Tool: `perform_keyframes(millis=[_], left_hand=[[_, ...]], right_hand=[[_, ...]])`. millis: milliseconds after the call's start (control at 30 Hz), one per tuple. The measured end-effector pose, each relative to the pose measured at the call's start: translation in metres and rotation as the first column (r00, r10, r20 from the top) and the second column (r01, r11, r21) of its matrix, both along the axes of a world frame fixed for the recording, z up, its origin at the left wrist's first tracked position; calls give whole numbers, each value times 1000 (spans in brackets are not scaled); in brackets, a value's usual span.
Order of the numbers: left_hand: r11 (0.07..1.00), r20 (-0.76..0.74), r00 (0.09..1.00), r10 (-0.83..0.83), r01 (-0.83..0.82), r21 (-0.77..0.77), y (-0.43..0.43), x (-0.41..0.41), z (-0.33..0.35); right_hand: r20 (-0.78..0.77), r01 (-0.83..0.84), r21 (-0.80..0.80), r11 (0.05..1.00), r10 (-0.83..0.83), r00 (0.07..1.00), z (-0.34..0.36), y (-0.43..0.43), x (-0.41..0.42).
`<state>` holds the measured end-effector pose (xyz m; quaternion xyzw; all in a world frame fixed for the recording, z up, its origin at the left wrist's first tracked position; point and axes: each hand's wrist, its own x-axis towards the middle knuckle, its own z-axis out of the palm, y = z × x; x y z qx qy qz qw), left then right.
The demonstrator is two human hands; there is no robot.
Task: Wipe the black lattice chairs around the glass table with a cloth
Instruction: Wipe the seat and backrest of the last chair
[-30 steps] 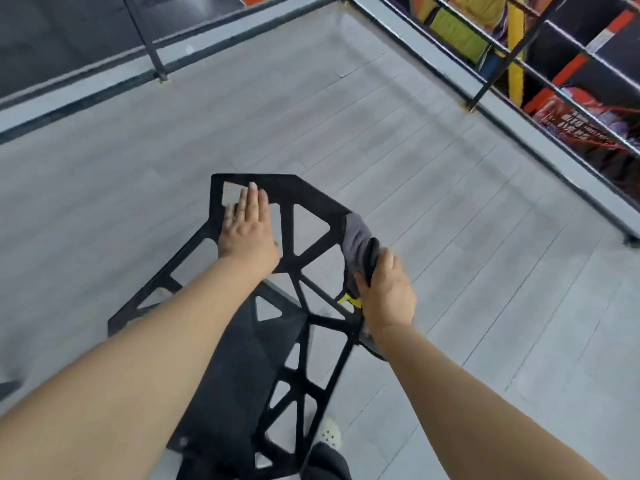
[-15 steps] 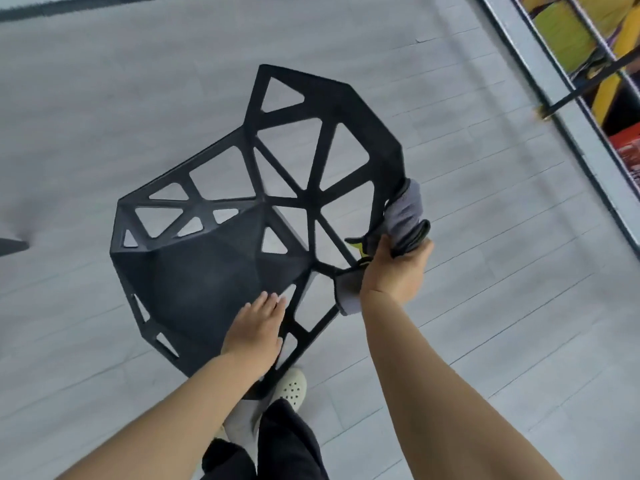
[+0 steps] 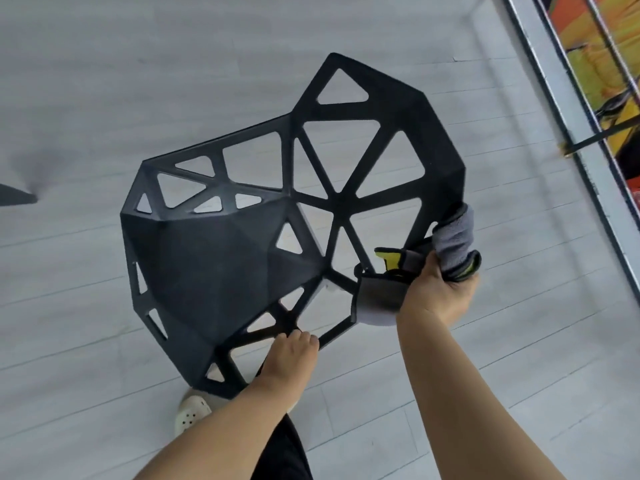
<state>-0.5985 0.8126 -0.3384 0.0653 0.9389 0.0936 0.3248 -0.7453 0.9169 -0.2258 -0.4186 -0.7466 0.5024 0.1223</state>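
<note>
A black lattice chair with triangular cut-outs fills the middle of the view, seen from above. My left hand grips a bar at the chair's near edge. My right hand is closed around a grey cloth with a yellow and black trim. The cloth is wrapped over the chair's right edge bar, and a loose flap hangs below my wrist. The glass table is not in view.
Pale grey plank floor lies all around. A metal railing on a raised light kerb runs along the right side. A dark pointed object pokes in at the left edge. My foot in a white clog stands under the chair.
My view tipped down over the chair. My left hand left the top of the backrest and took the chair's near edge. My right hand kept the cloth on the right edge.
</note>
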Motion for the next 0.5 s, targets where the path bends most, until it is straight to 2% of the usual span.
perform_keyframes(millis=[100,300,400,500], left_hand=[[997,-3,997,75,-75,-30,-29,11,2],[970,26,977,212,-207,-126,-110,19,12],[946,32,958,285,-275,-171,-152,29,14],[938,-1,952,305,-300,-173,-196,43,14]], right_hand=[[-8,-46,-24,999,46,999,-4,-28,11],[17,-255,-5,967,255,967,-4,-97,24],[55,-378,26,926,376,925,-2,-130,41],[100,-527,86,846,519,849,-1,-158,64]])
